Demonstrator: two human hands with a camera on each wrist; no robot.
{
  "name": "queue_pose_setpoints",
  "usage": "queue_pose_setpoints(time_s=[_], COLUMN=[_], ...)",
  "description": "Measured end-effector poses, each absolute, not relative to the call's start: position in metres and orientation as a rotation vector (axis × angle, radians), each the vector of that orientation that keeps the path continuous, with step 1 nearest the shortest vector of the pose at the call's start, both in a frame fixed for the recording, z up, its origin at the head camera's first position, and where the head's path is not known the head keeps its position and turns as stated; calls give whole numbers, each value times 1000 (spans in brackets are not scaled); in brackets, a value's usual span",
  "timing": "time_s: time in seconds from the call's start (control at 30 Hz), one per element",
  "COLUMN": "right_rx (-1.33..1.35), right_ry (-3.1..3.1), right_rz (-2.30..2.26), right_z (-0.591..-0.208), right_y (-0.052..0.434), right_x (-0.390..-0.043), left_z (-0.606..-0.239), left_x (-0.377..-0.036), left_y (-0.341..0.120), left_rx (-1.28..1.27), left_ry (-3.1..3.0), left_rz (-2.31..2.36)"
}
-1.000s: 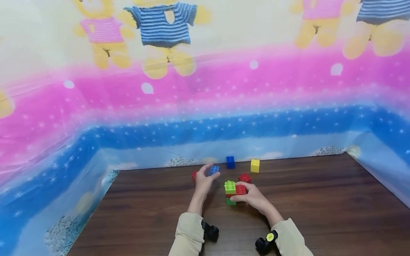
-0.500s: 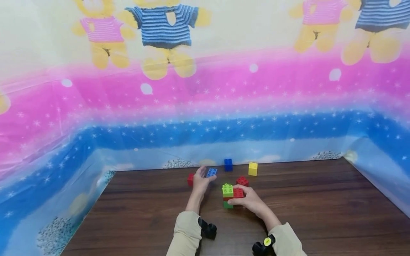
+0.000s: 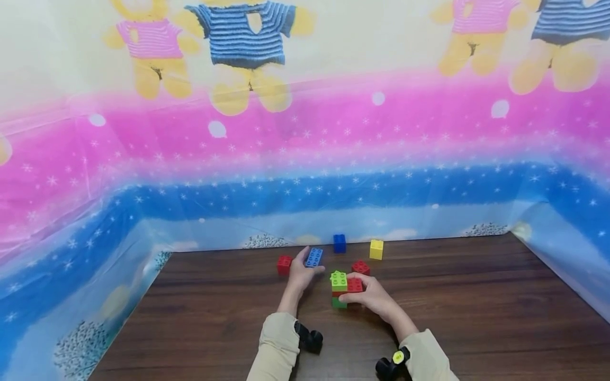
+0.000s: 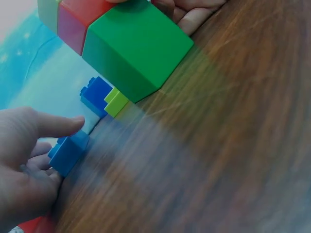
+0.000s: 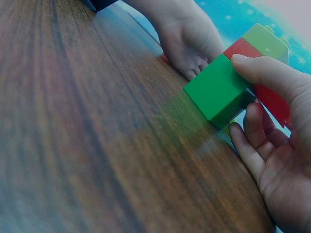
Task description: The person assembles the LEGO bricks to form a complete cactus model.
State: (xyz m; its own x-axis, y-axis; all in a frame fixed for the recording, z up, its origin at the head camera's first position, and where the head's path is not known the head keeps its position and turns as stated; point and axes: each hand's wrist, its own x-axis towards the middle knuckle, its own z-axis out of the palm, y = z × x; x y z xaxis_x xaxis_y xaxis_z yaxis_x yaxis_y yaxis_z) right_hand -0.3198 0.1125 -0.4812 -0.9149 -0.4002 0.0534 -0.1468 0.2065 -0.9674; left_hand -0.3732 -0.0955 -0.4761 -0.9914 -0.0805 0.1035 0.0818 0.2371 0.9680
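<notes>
- Dark wood-grain table (image 3: 476,317) fills the lower part of the head view, walled on three sides by a plastic sheet (image 3: 305,159) printed with teddy bears, pink and blue bands and white stars.
- Near the middle of the table stands a brick stack (image 3: 341,289): a dark green brick at the bottom, red in the middle, a lime-green studded brick on top, with a red brick joined to its right side. The stack stands upright, studs up, its long axis vertical.
- The right hand (image 3: 374,296) grips the stack from the right, thumb over the dark green brick and fingers curled behind the red part, as the right wrist view shows.
- Just left of the stack, the left hand (image 3: 300,272) pinches a light blue brick (image 3: 314,257) between thumb and fingers; its studs face up and its long side runs away from the person.
- A red brick (image 3: 284,264) lies on the table just beyond the left hand, partly hidden by it.
- Another red brick (image 3: 360,266) sits right behind the stack.
- Farther back, near the sheet, stand a dark blue brick (image 3: 339,243) and a yellow brick (image 3: 376,249), apart from each other.
</notes>
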Motion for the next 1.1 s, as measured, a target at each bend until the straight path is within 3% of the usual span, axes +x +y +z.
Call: queue_pose_setpoints(time_s=[1.1], right_rx=[-527], right_ry=[2245], right_rz=[-1793], right_z=[-481], right_y=[113], right_x=[-320], left_z=[-476], left_x=[-369], left_y=[-95], left_rx=[-44], left_ry=[-2354], left_rz=[-1808])
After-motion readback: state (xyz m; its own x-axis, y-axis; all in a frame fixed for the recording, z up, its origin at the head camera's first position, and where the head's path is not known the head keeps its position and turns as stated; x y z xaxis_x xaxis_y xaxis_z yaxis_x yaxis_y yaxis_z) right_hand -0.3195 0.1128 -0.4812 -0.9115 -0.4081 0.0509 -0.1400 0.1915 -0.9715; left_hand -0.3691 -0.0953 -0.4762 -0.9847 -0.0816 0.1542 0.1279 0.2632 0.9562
